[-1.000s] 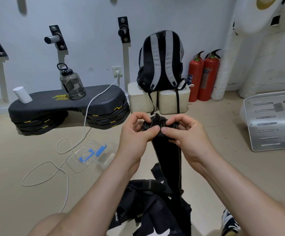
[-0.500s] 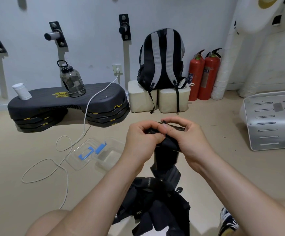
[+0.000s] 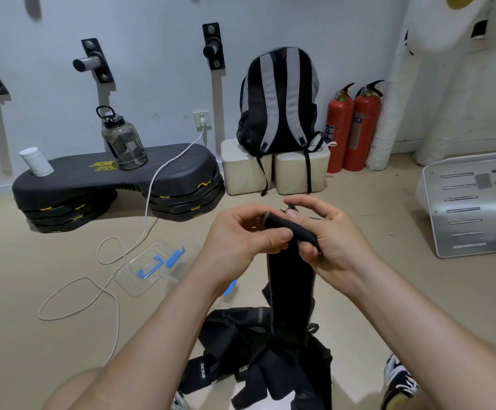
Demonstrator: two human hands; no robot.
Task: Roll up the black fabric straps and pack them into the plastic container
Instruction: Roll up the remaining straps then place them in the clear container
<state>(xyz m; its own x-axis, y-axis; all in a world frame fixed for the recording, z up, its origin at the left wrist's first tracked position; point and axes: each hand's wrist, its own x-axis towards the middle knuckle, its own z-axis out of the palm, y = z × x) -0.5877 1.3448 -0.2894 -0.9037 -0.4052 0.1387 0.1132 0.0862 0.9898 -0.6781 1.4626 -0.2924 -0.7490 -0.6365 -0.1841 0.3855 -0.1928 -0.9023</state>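
**Above the floor, two hands on one rolled strap**

In mid-scene, both forearms reach forward, raised over the pile of black straps on the floor. The left hand pinches the rolled end of a black strap, thumb on top. The right hand cups the roll's right end, fingers curled, forefinger lifted. The strap's tail hangs down to the pile. The plastic container lies open at near left.

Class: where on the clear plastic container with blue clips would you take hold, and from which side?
Grip the clear plastic container by its long rim edges, from above: it lies flat and open on the floor, walls low, left of both hands.
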